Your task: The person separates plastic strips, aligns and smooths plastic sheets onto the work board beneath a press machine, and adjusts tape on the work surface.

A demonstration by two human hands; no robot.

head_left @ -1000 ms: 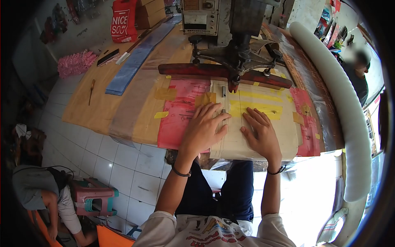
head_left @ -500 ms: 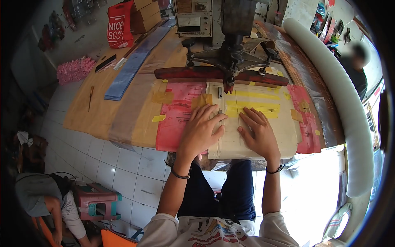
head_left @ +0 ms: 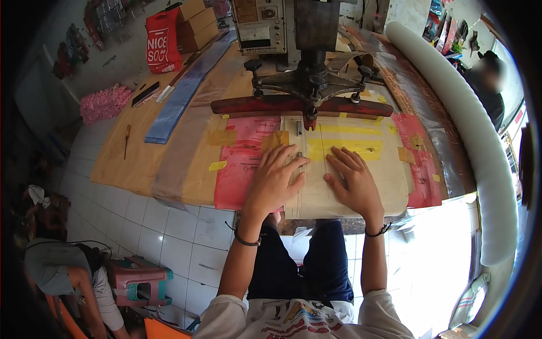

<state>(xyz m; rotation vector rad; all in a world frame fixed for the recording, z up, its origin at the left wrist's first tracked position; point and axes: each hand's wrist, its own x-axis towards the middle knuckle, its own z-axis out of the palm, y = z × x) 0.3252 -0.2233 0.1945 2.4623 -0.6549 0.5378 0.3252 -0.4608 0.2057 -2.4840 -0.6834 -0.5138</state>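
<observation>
At the front edge of the table [head_left: 113,164], a pale sheet [head_left: 392,189]. Between fingertips [head_left: 289,151] and red bar [head_left: 243,106], a small free room. Across left border of sheet, left hand [head_left: 275,181]; fully on it, right hand [head_left: 357,183]; both flat, fingers spread. On top, yellow tape [head_left: 353,132]; beside, red sheets [head_left: 227,189].

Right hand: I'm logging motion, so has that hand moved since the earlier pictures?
No, not visibly: judged against the lower yellow tape strip, the right hand lies where it did; the whole view has shifted slightly.
</observation>
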